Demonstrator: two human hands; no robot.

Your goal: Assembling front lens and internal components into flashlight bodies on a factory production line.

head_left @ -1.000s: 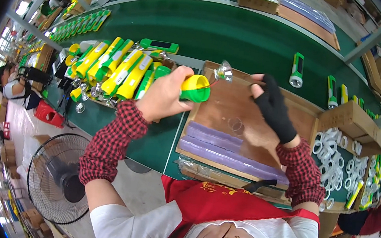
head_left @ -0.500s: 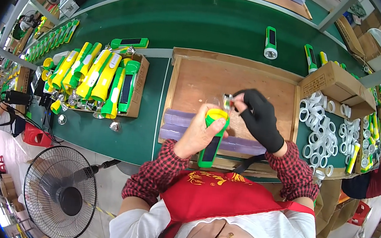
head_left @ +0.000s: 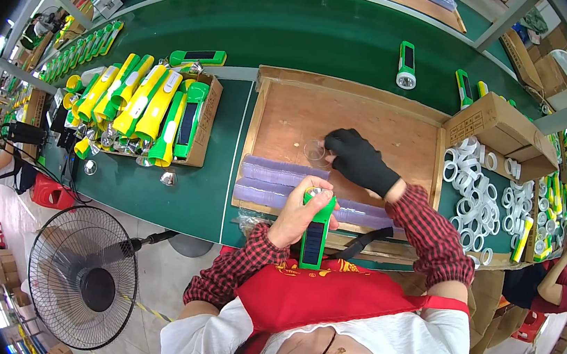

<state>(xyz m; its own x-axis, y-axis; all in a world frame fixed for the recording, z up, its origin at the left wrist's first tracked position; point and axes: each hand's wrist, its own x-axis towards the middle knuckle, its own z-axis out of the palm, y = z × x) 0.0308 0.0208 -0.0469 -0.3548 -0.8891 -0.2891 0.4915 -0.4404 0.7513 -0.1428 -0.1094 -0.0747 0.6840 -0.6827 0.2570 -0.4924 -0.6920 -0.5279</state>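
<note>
My left hand (head_left: pixel 296 215) grips a green flashlight (head_left: pixel 316 233) upright, its dark solar panel facing me. A shiny silver reflector (head_left: pixel 314 192) sits in its open head, with my thumb at the rim. My right hand (head_left: pixel 359 159), in a black fingerless glove, is over the wooden tray (head_left: pixel 382 111). Its bare fingertips are closed at the edge of a clear round lens (head_left: pixel 314 150). The glove partly hides the fingers. Lilac-tinted rows of what look like stacked clear discs (head_left: pixel 277 171) lie along the tray's near side.
At left stands a carton (head_left: pixel 202 126) heaped with yellow and green flashlight bodies (head_left: pixel 139 101); loose reflectors (head_left: pixel 169 178) lie nearby. White rings (head_left: pixel 473 199) are piled at right beside a cardboard box (head_left: pixel 501 135). A finished-looking flashlight (head_left: pixel 407 65) lies beyond the tray. A fan (head_left: pixel 93 281) stands at lower left.
The reflector that my right hand held above the flashlight is now in its head. My right hand has moved down and left to the clear lens. The flashlight has dropped slightly toward me.
</note>
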